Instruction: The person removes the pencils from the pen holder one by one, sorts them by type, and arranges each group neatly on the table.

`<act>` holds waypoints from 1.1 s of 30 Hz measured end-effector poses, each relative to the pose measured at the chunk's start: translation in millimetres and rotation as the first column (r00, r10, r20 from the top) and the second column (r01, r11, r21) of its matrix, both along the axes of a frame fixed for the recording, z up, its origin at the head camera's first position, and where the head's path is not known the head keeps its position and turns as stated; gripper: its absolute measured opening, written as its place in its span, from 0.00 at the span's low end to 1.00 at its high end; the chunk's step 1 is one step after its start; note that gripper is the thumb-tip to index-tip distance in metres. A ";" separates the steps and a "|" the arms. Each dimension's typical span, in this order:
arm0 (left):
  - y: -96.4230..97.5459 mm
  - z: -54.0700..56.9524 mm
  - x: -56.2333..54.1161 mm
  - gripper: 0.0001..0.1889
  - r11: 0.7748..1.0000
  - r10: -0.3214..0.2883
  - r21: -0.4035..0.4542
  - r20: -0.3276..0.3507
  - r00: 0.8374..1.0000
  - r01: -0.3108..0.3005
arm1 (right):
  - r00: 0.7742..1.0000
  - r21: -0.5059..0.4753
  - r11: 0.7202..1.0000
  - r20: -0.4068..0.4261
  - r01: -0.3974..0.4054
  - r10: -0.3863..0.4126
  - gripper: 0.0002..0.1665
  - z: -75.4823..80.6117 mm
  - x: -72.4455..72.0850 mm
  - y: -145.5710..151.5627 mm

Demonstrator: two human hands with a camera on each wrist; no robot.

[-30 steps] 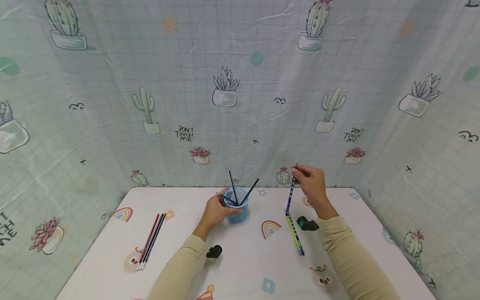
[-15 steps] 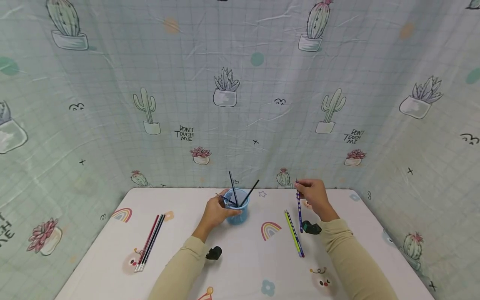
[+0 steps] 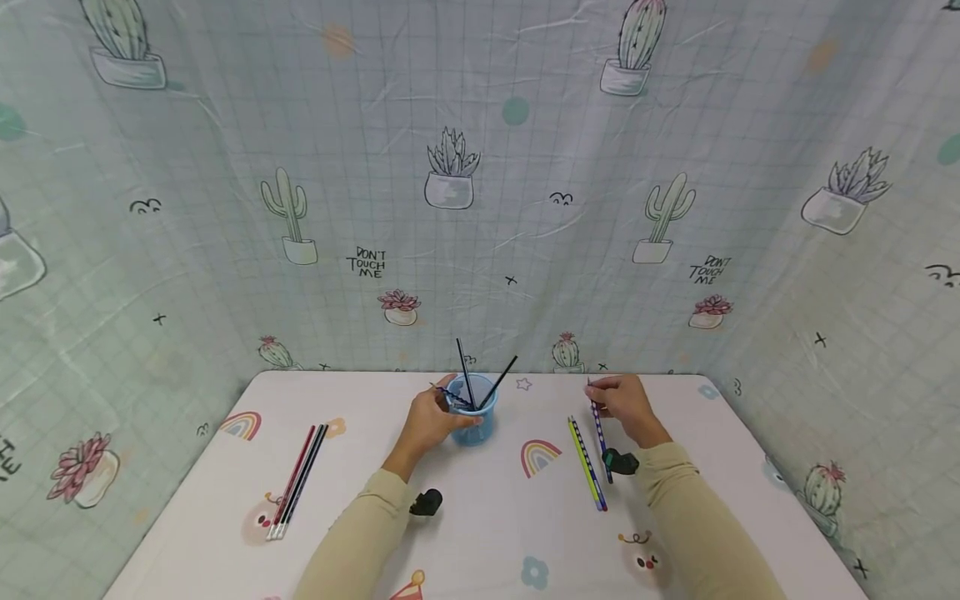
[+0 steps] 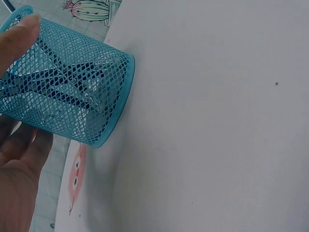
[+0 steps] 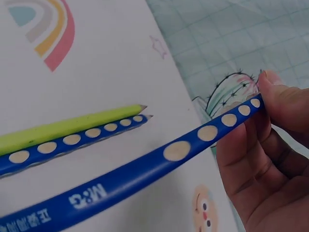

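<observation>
A blue mesh pencil cup [image 3: 472,429] stands near the table's back edge, with several dark pencils leaning inside it. My left hand [image 3: 433,422] grips the cup's side, thumb in front and fingers behind; the left wrist view shows the mesh wall [image 4: 72,82] between them. Near its sharpened tip, my right hand [image 3: 626,407] pinches a blue pencil with pale oval spots [image 5: 145,174]. Just left of it, a lime-green pencil [image 5: 72,126] and a second spotted blue pencil [image 5: 72,140] lie side by side. Whether the held pencil's far end touches the table I cannot tell.
Several pencils [image 3: 298,483], one red and the others dark, lie together on the left of the white printed table [image 3: 480,533]. Behind the table hangs a cactus-print sheet [image 3: 480,250]. Black wrist cameras [image 3: 621,462] sit under both forearms.
My right hand has moved the spotted blue pencil from above the lying pair to their right and lowered it. The left hand stays on the cup.
</observation>
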State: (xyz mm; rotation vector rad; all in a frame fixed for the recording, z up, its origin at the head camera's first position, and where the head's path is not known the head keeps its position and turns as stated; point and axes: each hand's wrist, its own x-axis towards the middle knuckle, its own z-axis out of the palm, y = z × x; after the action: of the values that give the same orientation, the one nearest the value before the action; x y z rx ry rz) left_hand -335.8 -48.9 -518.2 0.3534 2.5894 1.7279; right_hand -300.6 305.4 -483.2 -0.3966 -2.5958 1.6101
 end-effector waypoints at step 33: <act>0.4 1.6 0.0 0.50 1.000 0.005 -0.001 0.027 1.000 -0.005 | 0.993 0.082 0.996 0.117 -0.018 0.008 0.13 -43.9 -4.1 2.4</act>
State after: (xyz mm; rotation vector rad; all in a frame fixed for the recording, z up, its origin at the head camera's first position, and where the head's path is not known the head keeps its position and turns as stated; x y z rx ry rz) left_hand -335.8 -48.5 -516.5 0.3211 2.5750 1.7207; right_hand -304.7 307.8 -527.1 -0.4831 -2.7447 1.5204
